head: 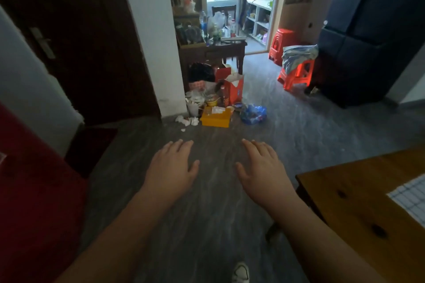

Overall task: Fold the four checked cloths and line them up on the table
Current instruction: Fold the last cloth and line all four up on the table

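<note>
My left hand (171,167) and my right hand (261,169) are held out in front of me over the grey floor, palms down, fingers spread, holding nothing. A wooden table (358,204) fills the lower right corner. One white cloth with a blue check (411,197) lies on it at the right edge of the view, only partly visible. Both hands are well to the left of the table and apart from the cloth. No other checked cloth is in sight.
A pile of rubbish with a yellow box (216,117) and a blue bag (253,114) sits on the floor ahead. Red stools (296,73) stand to the right, one draped with clothing. A red surface (34,190) is at left; a dark cabinet (372,30) at far right.
</note>
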Action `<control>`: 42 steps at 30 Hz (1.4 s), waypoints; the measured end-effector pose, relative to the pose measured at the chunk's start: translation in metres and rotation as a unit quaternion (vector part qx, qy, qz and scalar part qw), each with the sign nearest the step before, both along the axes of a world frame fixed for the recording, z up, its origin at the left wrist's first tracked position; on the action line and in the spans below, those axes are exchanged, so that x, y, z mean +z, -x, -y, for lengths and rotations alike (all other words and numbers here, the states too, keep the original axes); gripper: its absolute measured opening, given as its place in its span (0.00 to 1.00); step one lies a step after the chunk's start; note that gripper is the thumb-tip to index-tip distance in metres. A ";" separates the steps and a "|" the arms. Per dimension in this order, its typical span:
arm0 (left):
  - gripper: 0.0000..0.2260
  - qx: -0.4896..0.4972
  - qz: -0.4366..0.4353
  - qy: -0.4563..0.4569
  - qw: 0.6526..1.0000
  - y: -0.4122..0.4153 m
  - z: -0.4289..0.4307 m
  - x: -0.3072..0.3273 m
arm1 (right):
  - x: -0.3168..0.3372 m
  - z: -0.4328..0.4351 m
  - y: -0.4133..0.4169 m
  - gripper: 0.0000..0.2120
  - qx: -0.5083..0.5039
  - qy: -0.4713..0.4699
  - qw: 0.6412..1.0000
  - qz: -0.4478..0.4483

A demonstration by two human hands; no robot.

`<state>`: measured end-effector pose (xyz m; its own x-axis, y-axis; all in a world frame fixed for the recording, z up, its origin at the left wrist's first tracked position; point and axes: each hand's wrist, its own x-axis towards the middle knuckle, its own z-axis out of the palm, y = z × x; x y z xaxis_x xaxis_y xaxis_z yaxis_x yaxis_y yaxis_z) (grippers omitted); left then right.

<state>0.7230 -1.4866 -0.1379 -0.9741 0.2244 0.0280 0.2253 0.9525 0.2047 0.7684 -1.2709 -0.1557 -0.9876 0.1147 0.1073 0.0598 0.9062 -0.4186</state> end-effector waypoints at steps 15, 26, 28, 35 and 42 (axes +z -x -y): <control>0.28 -0.062 0.030 -0.003 0.998 0.269 -0.137 -0.008 | -0.007 -0.123 0.236 0.32 -0.045 -0.016 0.997 0.053; 0.28 -0.208 0.026 -0.008 0.978 0.504 -0.214 -0.034 | -0.031 -0.172 0.430 0.32 -0.162 -0.035 0.983 0.074; 0.28 -0.234 0.024 -0.006 0.972 0.549 -0.230 -0.032 | -0.029 -0.183 0.462 0.32 -0.195 -0.026 0.977 0.086; 0.27 -0.375 0.063 0.024 0.925 0.635 -0.329 -0.036 | -0.033 -0.240 0.499 0.30 -0.330 0.020 0.937 0.117; 0.27 -0.507 0.068 0.046 0.858 0.635 -0.474 -0.051 | -0.048 -0.338 0.467 0.31 -0.458 0.054 0.879 0.121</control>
<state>0.0879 -1.0127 -0.1886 -0.2702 0.9533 -0.1348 0.9275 0.2953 0.2290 0.3016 -0.9329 -0.2035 -0.4687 0.8699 -0.1537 0.8424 0.3878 -0.3741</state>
